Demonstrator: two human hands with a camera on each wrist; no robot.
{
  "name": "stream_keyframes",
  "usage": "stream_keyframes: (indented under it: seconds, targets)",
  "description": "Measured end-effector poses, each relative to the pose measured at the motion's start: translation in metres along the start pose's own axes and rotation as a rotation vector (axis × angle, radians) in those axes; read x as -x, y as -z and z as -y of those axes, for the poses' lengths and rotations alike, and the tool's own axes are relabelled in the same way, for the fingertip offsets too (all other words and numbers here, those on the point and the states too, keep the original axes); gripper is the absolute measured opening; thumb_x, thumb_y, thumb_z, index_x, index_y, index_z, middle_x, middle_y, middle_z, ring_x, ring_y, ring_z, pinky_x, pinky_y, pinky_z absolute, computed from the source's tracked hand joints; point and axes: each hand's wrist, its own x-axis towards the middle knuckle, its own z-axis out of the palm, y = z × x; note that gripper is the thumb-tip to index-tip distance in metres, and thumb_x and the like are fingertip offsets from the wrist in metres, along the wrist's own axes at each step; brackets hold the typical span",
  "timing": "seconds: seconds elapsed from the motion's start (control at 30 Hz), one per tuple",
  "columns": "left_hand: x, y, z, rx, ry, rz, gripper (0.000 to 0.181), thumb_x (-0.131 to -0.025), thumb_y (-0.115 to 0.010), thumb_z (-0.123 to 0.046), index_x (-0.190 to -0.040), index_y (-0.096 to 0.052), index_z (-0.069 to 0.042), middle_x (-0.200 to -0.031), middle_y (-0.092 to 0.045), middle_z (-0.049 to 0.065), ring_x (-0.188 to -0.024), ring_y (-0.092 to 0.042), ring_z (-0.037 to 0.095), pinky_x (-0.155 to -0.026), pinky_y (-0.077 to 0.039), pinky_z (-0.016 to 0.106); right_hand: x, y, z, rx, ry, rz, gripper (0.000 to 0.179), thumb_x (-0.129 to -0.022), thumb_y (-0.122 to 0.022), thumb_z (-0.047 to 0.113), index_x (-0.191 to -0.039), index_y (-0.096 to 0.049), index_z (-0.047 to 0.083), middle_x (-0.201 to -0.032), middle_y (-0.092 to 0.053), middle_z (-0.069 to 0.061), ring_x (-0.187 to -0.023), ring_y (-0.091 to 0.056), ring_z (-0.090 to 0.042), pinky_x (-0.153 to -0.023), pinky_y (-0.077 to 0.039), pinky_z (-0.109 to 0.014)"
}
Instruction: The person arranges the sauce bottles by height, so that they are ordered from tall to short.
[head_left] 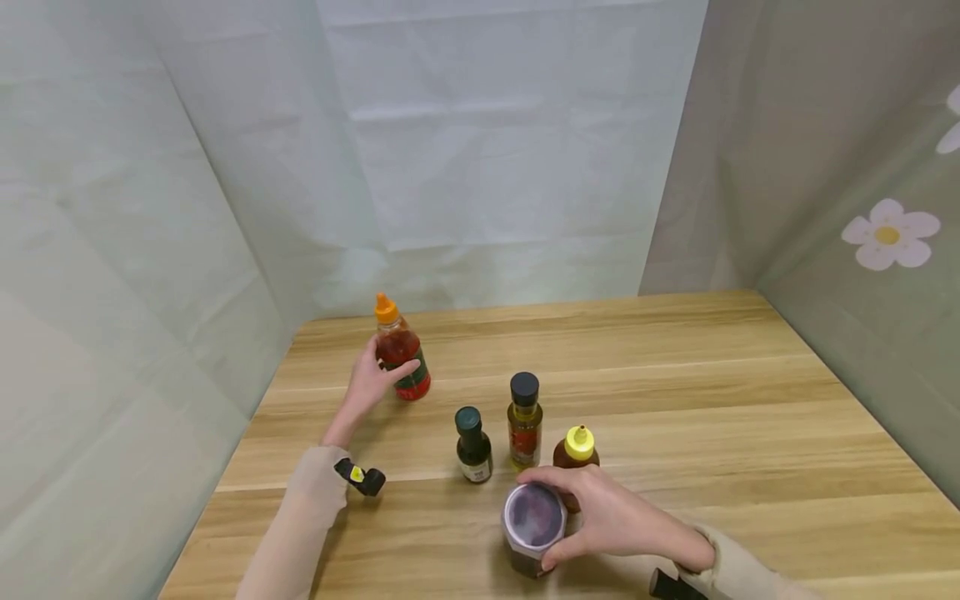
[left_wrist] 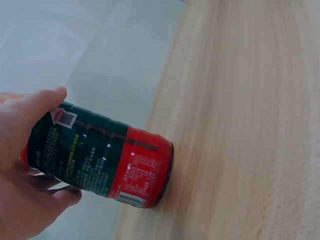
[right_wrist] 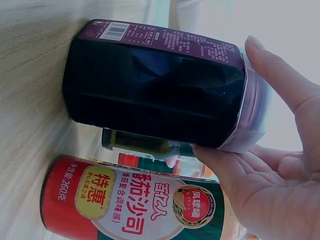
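My left hand grips a squeeze bottle of red sauce with an orange nozzle cap, upright near the table's back left. Its green and red label fills much of the left wrist view, between thumb and fingers. At the front, my right hand holds a dark jar by its translucent, purplish lid, fingers and thumb spread across it. Whether the jar's base touches the table is unclear. Right behind that hand stands a ketchup bottle with a yellow nozzle cap, partly hidden.
Left of the jar and farther back stands a small dark bottle with a dark green cap. Beside it is a taller oil bottle with a black cap. Pale cloth hangs behind the wooden table and along its sides.
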Motion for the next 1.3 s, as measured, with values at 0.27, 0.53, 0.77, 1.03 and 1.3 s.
stream_keyframes:
  seconds: [0.27,0.53,0.77,1.03,1.3]
  targets:
    - [0.013,0.006,-0.005,-0.025,-0.038,0.000,0.082,-0.088,-0.071,-0.032,-0.151,-0.024,-0.007,-0.149,-0.039,0.020,-0.142,-0.033,0.037,-0.115,-0.027,0.057,-0.002,-0.001,0.000,-0.042,0.002,0.010,0.074,-0.071,-0.085,0.038,-0.134,-0.052,0.018,-0.119,-0.064,0.006,-0.107,-0.058,-0.002,-0.088,-0.052,-0.022]
    - [0.034,0.013,-0.014,-0.059,0.015,-0.013,0.093,-0.091,-0.068,-0.034,-0.154,-0.009,-0.001,-0.157,-0.023,0.025,-0.145,-0.024,0.040,-0.118,-0.024,0.051,-0.001,0.000,0.000,-0.015,-0.005,0.006,0.074,-0.072,-0.083,0.043,-0.135,-0.051,0.020,-0.120,-0.064,0.007,-0.107,-0.058,-0.002,-0.087,-0.052,-0.023]
    - [0.052,0.016,-0.023,-0.076,-0.010,-0.066,0.091,-0.091,-0.068,-0.031,-0.153,-0.010,0.002,-0.156,-0.024,0.026,-0.144,-0.025,0.040,-0.118,-0.025,0.050,-0.001,0.001,0.000,-0.042,-0.013,0.011,0.075,-0.072,-0.084,0.041,-0.135,-0.051,0.019,-0.121,-0.064,0.006,-0.109,-0.058,-0.003,-0.088,-0.052,-0.023]
    - [0.075,0.002,-0.035,-0.103,-0.128,-0.089,0.079,-0.091,-0.069,-0.025,-0.150,-0.025,0.003,-0.150,-0.037,0.025,-0.140,-0.036,0.038,-0.112,-0.034,0.053,-0.001,0.000,0.000,-0.057,-0.019,0.013,0.075,-0.072,-0.084,0.041,-0.135,-0.051,0.019,-0.122,-0.064,0.005,-0.110,-0.058,-0.003,-0.089,-0.052,-0.022]
    - [0.091,-0.013,-0.054,0.035,-0.269,0.045,0.059,-0.092,-0.066,-0.013,-0.143,-0.040,-0.001,-0.137,-0.054,0.023,-0.130,-0.050,0.036,-0.107,-0.040,0.050,-0.002,-0.001,0.000,-0.056,-0.026,0.013,0.076,-0.072,-0.083,0.042,-0.136,-0.050,0.019,-0.123,-0.063,0.005,-0.111,-0.058,-0.004,-0.090,-0.052,-0.023]
